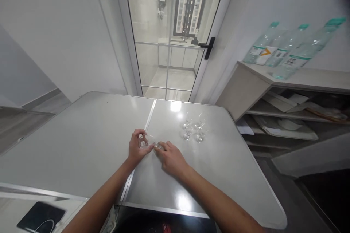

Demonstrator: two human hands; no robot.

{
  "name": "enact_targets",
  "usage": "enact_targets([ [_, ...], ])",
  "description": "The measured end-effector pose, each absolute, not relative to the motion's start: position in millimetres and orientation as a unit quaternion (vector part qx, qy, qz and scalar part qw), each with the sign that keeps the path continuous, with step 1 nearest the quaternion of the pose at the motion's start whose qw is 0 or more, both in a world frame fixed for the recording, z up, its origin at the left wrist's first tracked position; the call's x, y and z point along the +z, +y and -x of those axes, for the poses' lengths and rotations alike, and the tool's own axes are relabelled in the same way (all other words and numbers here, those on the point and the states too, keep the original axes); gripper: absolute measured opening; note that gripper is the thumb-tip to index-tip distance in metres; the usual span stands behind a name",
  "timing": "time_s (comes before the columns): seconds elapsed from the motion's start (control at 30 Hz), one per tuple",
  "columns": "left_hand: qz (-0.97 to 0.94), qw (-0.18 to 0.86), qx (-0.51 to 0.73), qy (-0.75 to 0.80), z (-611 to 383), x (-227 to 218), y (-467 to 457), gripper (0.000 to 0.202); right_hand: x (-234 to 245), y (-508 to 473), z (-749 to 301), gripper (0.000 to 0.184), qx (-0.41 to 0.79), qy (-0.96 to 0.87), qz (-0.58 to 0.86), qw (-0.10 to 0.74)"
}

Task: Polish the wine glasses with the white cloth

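Note:
My left hand (138, 148) is curled around a small clear glass (144, 141) that rests on the white folding table (82, 142), near its centre seam. My right hand (171, 158) lies just to the right, fingertips touching the base of the same glass. Two more clear stemmed glasses (194, 127) stand together on the table, a little farther away and to the right of both hands.
A glass door with a black handle (209, 47) stands behind the table. To the right, a shelf unit (273, 80) carries three water bottles (290, 49) on top, with papers and plates on its lower shelves. A dark object (41, 216) lies at bottom left.

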State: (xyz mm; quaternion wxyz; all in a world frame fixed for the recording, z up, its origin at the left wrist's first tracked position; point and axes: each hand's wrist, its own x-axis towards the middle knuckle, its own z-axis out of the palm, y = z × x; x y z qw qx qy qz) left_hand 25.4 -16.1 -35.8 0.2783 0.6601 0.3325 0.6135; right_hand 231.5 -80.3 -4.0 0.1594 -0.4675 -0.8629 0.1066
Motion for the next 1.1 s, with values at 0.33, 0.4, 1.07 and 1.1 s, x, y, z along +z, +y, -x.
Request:
enact_targets([
  [0.33,-0.679,0.344,0.598,0.251,-33,-37,-7,0.06,-4,-82,-230,0.06,0.097,-0.857,0.496,0.103],
  [0.4,-0.687,0.338,0.587,0.262,-34,-37,-6,0.06,-3,-82,-230,0.058,0.106,-0.854,0.502,0.091],
  [1.07,-0.708,0.269,0.522,0.394,-34,-31,-7,0.017,-18,-48,-266,0.079,0.07,-0.751,0.647,0.115],
  [1.1,-0.709,0.271,0.518,0.394,-34,-31,-8,0.017,-19,-48,-266,0.075,0.069,-0.751,0.647,0.114],
])
